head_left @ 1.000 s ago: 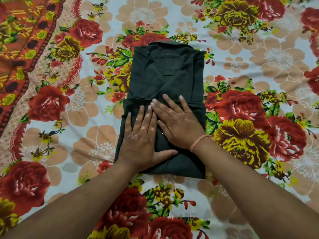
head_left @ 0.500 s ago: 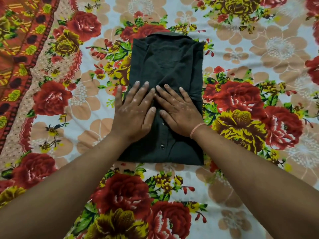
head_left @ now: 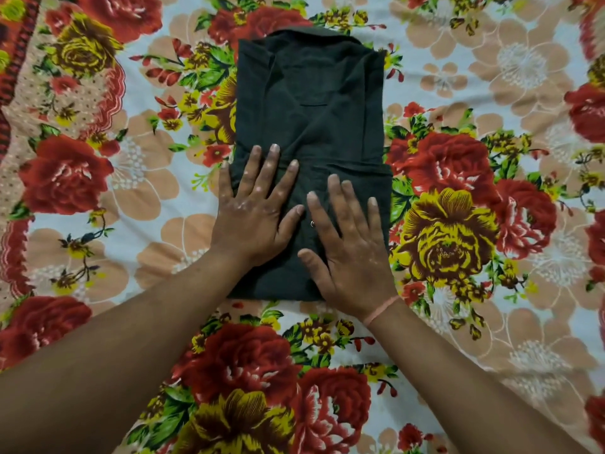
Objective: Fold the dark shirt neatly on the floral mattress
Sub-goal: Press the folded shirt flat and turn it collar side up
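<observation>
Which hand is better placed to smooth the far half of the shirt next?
Probably the left hand: its fingertips already reach past the fold line on the dark shirt, while the right hand lies nearer the near edge.

A dark green-black shirt point(head_left: 311, 103) lies on a mattress point(head_left: 491, 77) printed with red, yellow and peach flowers.

1. An orange-and-red patterned cloth point(head_left: 13, 44) with a dark zigzag border lies along the far left edge.
2. A thin pink thread band point(head_left: 381, 310) circles one wrist.
</observation>
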